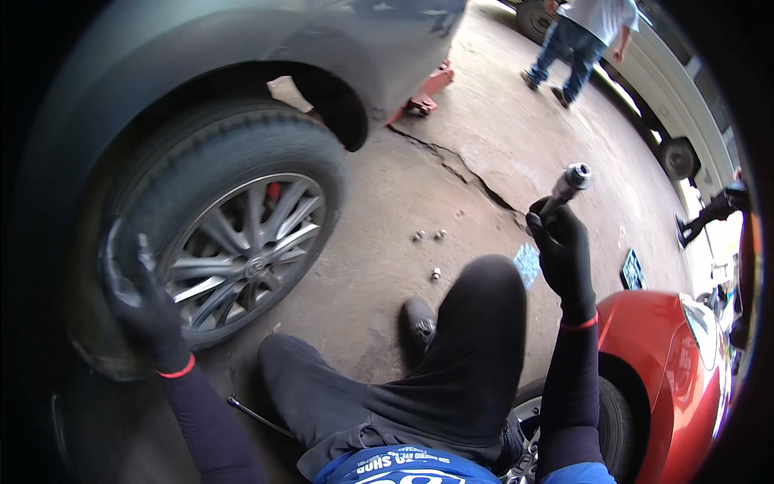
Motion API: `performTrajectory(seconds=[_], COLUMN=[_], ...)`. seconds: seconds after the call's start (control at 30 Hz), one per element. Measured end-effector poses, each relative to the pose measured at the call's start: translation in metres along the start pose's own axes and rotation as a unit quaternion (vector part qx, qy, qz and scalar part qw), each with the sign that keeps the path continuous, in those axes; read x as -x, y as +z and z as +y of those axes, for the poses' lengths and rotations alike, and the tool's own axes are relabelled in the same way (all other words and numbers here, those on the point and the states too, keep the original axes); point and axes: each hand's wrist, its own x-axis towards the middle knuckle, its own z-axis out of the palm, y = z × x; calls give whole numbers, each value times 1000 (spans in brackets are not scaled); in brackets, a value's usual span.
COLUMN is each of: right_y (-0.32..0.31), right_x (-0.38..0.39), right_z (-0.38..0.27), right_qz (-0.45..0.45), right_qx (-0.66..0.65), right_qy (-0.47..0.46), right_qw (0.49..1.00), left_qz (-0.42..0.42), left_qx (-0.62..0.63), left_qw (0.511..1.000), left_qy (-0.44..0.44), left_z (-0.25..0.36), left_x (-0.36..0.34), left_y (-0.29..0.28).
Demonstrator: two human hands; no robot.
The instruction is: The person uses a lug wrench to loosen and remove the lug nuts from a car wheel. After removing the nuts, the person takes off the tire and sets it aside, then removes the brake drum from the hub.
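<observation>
L hand (149, 310) is gripping the tire (201, 153) edge on the grey car (201, 40); R hand (562, 250) is holding up a socket tool (569, 184), clamped. Hands are well apart. Lug nuts (429, 236) are lying on the floor (484, 129).

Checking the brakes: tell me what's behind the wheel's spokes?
A red brake part shows between the upper spokes of the wheel. The rest is dark, covered by spokes and the left hand.
</observation>
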Motion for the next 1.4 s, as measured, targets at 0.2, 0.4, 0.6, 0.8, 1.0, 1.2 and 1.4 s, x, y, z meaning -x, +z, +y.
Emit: performTrajectory(seconds=[0.2, 0.4, 0.6, 0.8, 1.0, 1.2, 1.4], right_y=[87, 214, 227, 194, 195, 224, 256], right_x=[40, 75, 32, 35, 69, 84, 79], right_z=[209, 352, 361, 339, 339, 346, 361], right_qz=[-207, -338, -353, -319, -336, -455, -434], right_qx=[66, 125, 200, 192, 100, 84, 151], right_qy=[198, 295, 294, 248, 243, -43, -6], right_qw=[956, 885, 865, 895, 904, 886, 888], left_qz=[-25, -52, -7, 18, -54, -34, -17], left_qx=[-490, -589, -590, -596, -618, -685, -649], left_qw=[822, 744, 751, 761, 703, 680, 712], left_qy=[290, 312, 297, 257, 348, 260, 268], left_z=[-66, -72, -61, -58, -34, -24, -51], left_x=[-19, -21, -25, -26, -45, -39, -34], left_y=[-9, -22, -19, -16, -17, -10, -25])
